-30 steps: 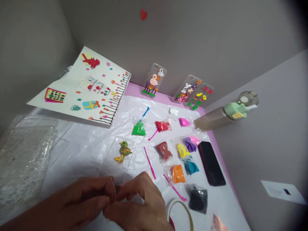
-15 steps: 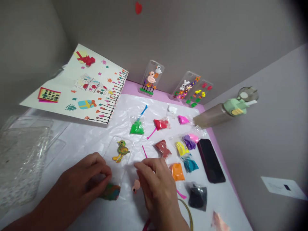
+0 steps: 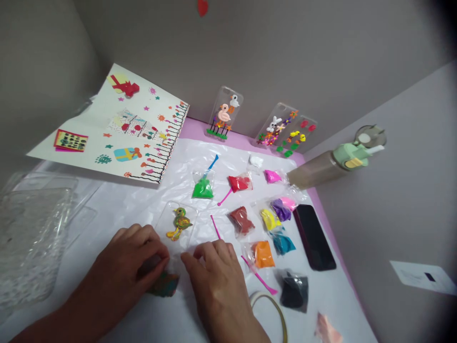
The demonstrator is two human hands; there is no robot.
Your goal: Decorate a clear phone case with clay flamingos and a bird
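Note:
Over the lower end of a clear phone case (image 3: pixel 191 224) is my left hand (image 3: pixel 134 262), thumb and fingertips pinched together; anything between them is too small to make out. A mottled green, blue and orange clay piece (image 3: pixel 166 285) lies beneath it, partly covered. My right hand (image 3: pixel 216 281) is to its right, thumb apart from the curled fingers, with nothing visible between them. On the case, above both hands, sits a green and yellow clay duck (image 3: pixel 182 220) with orange feet.
Bagged clay, including orange (image 3: pixel 264 254) and black (image 3: pixel 294 291), lies right of my hands. Pink tools (image 3: pixel 259 275), a tape roll (image 3: pixel 278 309), a phone (image 3: pixel 314 237) and a bottle (image 3: pixel 316 170) are farther right. Decorated cases (image 3: pixel 224 114) and a card (image 3: pixel 143 107) stand behind.
My right hand has moved left toward my left hand and now covers the place where the small pink clay bird showed. The tape roll and a pink tool are more exposed.

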